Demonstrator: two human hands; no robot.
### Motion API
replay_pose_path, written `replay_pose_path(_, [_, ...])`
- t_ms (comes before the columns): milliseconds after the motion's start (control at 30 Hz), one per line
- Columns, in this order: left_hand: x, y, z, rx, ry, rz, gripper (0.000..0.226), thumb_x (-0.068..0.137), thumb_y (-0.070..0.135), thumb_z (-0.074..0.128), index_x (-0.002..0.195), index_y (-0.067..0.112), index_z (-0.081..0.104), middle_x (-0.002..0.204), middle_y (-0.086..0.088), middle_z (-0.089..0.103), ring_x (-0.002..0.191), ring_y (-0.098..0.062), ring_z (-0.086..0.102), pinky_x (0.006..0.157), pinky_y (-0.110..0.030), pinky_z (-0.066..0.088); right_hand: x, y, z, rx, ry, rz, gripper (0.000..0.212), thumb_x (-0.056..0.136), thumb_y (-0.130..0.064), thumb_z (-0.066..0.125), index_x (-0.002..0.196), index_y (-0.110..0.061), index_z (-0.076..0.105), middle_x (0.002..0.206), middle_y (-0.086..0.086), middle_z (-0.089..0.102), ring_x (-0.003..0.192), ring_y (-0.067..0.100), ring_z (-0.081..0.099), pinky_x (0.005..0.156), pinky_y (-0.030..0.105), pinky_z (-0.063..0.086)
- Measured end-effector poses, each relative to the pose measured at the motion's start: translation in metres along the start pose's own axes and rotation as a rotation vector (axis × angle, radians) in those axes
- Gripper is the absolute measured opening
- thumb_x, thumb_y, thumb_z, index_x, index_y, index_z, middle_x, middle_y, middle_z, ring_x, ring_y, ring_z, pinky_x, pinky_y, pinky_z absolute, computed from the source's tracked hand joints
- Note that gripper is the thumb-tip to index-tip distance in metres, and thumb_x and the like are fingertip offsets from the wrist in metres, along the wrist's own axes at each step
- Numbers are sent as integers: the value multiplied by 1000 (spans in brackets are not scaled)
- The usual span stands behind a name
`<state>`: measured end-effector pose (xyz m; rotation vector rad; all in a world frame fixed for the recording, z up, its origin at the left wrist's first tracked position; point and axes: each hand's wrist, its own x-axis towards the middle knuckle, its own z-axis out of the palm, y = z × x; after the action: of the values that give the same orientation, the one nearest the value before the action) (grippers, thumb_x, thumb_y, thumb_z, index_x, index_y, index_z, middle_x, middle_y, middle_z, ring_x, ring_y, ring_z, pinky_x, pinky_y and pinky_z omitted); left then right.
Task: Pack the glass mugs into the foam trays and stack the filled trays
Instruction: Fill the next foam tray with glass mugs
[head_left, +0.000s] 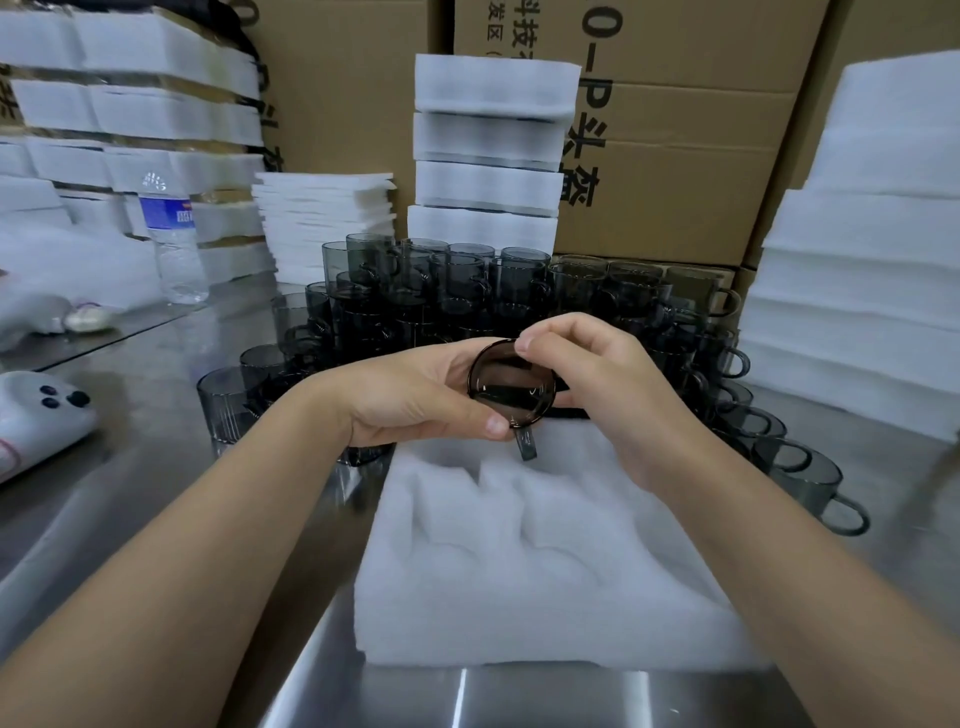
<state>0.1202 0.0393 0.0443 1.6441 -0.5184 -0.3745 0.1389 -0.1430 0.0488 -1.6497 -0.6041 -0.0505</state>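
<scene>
Fingers (545, 332) of my right hand (602, 395) pinch the top rim of one smoky glass mug (511, 384) from above. My left hand (415, 400) curls round its other side with the thumb lying along the lower rim. Both hands are closed on the same mug, and neither is spread. The mug hangs at the centre of the frame with a round end facing me and its handle pointing down. I cannot tell whether that end is the mouth or the base. It is above the far edge of the foam tray (545, 571) and not yet in a pocket.

The tray lies at lower centre on the steel table (156, 467). Its moulded pockets look unfilled, though the foam is too blurred for me to count them. I judge this tray barely begun.

To do the step well, I would turn the mug until its body and handle match the shape of a pocket. Then I would lower it straight and let the foam take it without force. One hand should let go only once the mug is seated.

Glass striking glass is the risk. The loose mugs (441, 296) crowd just behind the tray at mid-frame, and more of them trail down the right side near my right forearm, so I would hold my elbows in. A stack of foam blocks (488, 145), which I take for filled trays, stands at upper centre.
</scene>
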Motion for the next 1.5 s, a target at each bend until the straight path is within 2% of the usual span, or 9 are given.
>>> replay_pose_path(200, [-6,1,-5,-50,-23,24,58,77,-5,67,128,20,55,126,-5,64,122,-22,57,100,-36,48,-6,-6,2,-3,46,-77,9,80,-27,73,72,-23,70,81,-1,72,73,8,66,65,23,56])
replay_pose_path(400, [-17,4,-15,-225,-64,4,57,70,31,83,121,15,66,122,-11,66,115,-24,62,89,-34,53,-8,-7,5,36,5,-34,12,79,-31,74,73,-21,72,86,7,72,77,13,68,67,31,60])
replay_pose_path(633, [-30,12,-26,-67,49,-112,60,56,48,89,106,18,75,107,-9,73,93,-17,71,73,-25,57,-6,-6,8,58,-88,28,18,86,-28,67,79,-13,74,80,5,73,76,11,68,67,26,58])
replay_pose_path(767, [-33,15,-31,-18,150,-181,28,76,33,68,101,23,76,103,-6,74,84,-17,73,66,-22,57,-7,-5,9,62,-143,54,19,91,-23,62,80,-15,75,81,3,74,81,13,71,68,22,57])
replay_pose_path(833, [-35,16,-33,-9,159,-208,30,80,31,56,102,25,76,102,-6,74,80,-17,73,63,-22,58,-7,-5,9,70,-156,64,17,90,-21,63,80,-17,76,82,2,74,82,13,70,67,21,56])
replay_pose_path(1100, [-40,17,-33,87,81,-303,42,69,31,74,109,17,73,114,-13,70,94,-19,71,60,-20,57,-8,-2,8,-26,-213,31,9,87,-18,67,85,-17,76,87,6,73,80,6,68,66,18,54])
replay_pose_path(1200, [-42,18,-34,110,74,-271,64,56,43,88,111,15,72,115,-15,69,97,-15,69,65,-18,55,-8,-1,8,-36,-215,2,9,87,-15,67,90,-15,76,90,8,73,82,10,67,70,21,57])
replay_pose_path(1400, [-42,16,-38,261,187,-193,40,69,7,77,109,8,72,112,-12,71,95,-11,64,82,-20,50,-8,0,8,-135,-259,-52,14,88,-17,67,90,-30,73,84,-8,73,78,2,66,71,22,58])
replay_pose_path(1500, [-43,17,-37,230,163,-195,34,70,9,70,103,11,75,103,-9,74,92,-10,67,81,-22,54,-7,1,9,-167,-257,-52,14,87,-19,67,90,-31,73,79,-11,72,73,-1,65,70,23,58])
